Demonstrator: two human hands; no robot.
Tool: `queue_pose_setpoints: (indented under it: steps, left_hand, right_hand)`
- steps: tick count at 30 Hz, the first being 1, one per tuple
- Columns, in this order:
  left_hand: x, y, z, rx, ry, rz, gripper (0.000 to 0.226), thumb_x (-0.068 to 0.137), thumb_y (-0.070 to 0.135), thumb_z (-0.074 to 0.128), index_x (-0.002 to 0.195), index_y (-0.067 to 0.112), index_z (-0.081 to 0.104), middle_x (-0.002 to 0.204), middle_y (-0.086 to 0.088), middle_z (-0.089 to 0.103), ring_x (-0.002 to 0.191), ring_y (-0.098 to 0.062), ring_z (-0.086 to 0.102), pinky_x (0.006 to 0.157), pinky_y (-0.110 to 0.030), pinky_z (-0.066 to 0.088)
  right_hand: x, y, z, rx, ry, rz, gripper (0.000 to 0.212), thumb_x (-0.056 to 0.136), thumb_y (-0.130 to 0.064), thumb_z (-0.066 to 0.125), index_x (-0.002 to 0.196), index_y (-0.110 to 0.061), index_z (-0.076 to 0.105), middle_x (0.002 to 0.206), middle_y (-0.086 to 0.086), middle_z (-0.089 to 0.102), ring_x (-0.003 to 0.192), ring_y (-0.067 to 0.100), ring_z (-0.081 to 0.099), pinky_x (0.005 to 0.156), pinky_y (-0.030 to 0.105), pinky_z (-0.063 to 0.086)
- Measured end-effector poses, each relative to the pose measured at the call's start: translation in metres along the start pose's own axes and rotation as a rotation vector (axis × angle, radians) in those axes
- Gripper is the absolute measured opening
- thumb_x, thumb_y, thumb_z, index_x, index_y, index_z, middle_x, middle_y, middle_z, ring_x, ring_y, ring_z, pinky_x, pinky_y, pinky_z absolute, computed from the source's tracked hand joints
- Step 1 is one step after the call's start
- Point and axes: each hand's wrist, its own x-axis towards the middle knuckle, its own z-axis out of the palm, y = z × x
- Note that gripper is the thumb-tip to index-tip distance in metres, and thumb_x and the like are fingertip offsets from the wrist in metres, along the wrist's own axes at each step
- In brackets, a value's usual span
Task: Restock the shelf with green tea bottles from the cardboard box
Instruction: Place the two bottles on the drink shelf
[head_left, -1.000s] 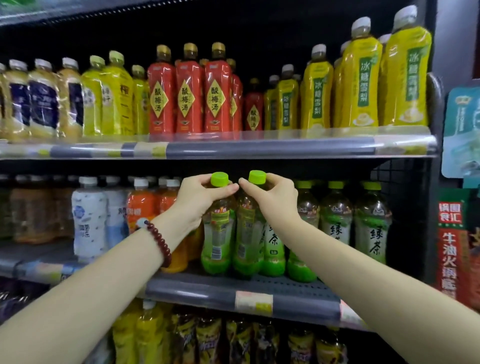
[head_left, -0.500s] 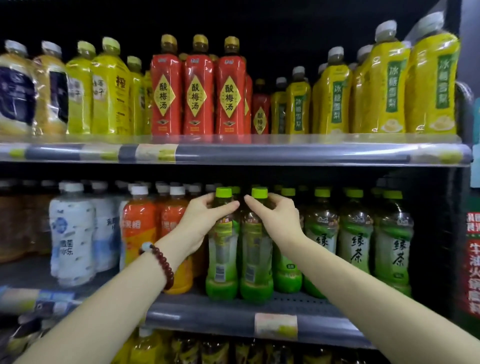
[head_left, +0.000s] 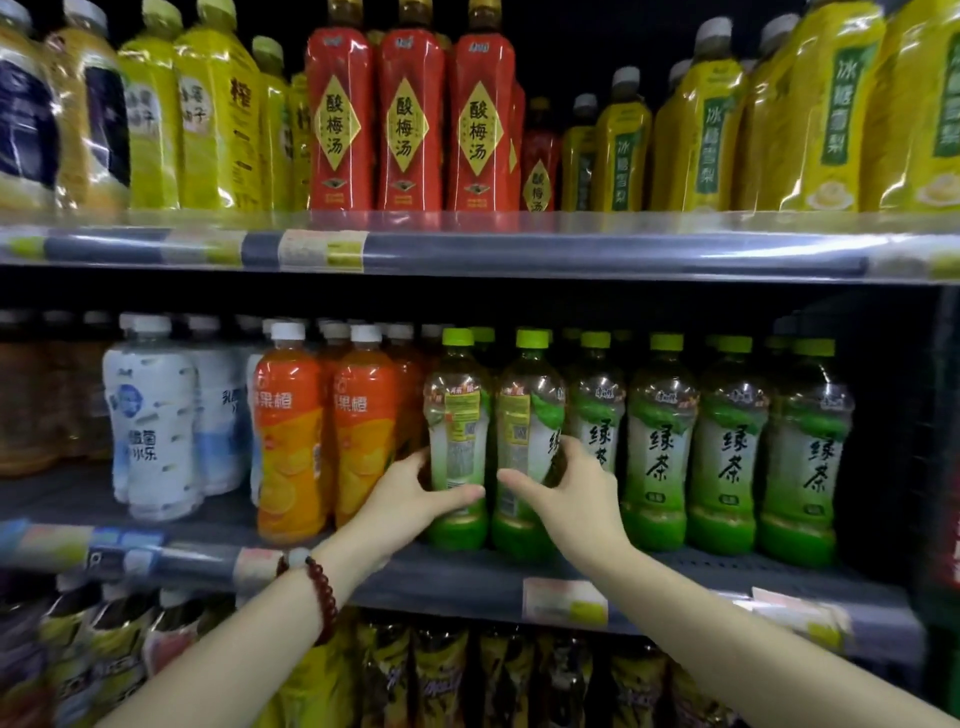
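Middle shelf (head_left: 467, 577) is taken as the landmark. A row of green tea bottles stands along its front edge, right of the orange juice bottles (head_left: 291, 441).

Two bottles are in hand. The left hand (head_left: 410, 499) grips the left green tea bottle (head_left: 457, 415) low on its body, thumb across the front and the other fingers (head_left: 415, 460) curled round its left side. The right hand (head_left: 571, 499) grips the right green tea bottle (head_left: 527, 415) the same way, thumb across the front, remaining fingers wrapped round the right side. Both bottles stand upright with their bases on the shelf, touching each other, just left of the faced green tea bottles (head_left: 727, 447).

Finding: these two show their back labels forward, while the three to their right show the front lettering. They sit in line with the row at the shelf front.

Progress, as a judgement: placement of this pair appears essentially done; what is left for them is likely turning the labels forward and letting go. More green caps show behind the front row, so this section looks well stocked. The cardboard box is not in view, so how many bottles are left to shelve cannot be told.

Risk: bottles stand tightly packed, and twisting one could nudge its neighbours.
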Motion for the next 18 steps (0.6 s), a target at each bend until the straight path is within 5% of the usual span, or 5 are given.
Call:
queue_pose_setpoints:
  steps: [2,6,9,18]
  left_hand:
    - [0.002,0.000,-0.001,0.032,0.010,0.004,0.045,0.075,0.025,0.077,0.112,0.031,0.053,0.098,0.020,0.062,0.096,0.000,0.060,0.076,-0.015,0.048]
    - [0.005,0.001,-0.006,0.044,0.011,-0.014,0.048,0.073,0.023,0.078,0.115,0.026,0.057,0.103,0.013,0.065,0.101,-0.007,0.062,0.087,-0.026,0.051]
    - [0.002,-0.004,-0.008,0.042,0.032,0.003,0.058,0.070,0.025,0.080,0.121,0.028,0.053,0.114,0.010,0.065,0.107,-0.010,0.061,0.097,-0.035,0.049]
    - [-0.011,-0.006,0.002,0.158,0.107,0.044,0.059,0.081,0.035,0.069,0.134,0.024,0.045,0.126,0.008,0.059,0.112,-0.011,0.056,0.094,-0.028,0.047]
  right_hand:
    - [-0.006,0.004,0.004,-0.009,-0.001,0.023,0.078,0.082,-0.035,0.073,0.145,-0.009,0.035,0.132,0.006,0.057,0.098,0.005,0.049,0.071,0.004,0.036]
    - [-0.003,0.006,0.009,0.022,0.004,0.051,0.086,0.079,-0.039,0.075,0.148,-0.011,0.031,0.147,0.008,0.046,0.133,0.019,0.043,0.106,0.030,0.037]
    - [-0.002,0.008,0.011,0.051,-0.006,0.051,0.087,0.079,-0.041,0.074,0.149,-0.013,0.030,0.150,0.008,0.041,0.141,0.025,0.035,0.112,0.038,0.032]
    - [-0.008,0.007,0.013,0.031,0.020,0.089,0.084,0.079,-0.043,0.073,0.147,-0.011,0.035,0.147,0.007,0.046,0.137,0.023,0.041,0.110,0.036,0.036]
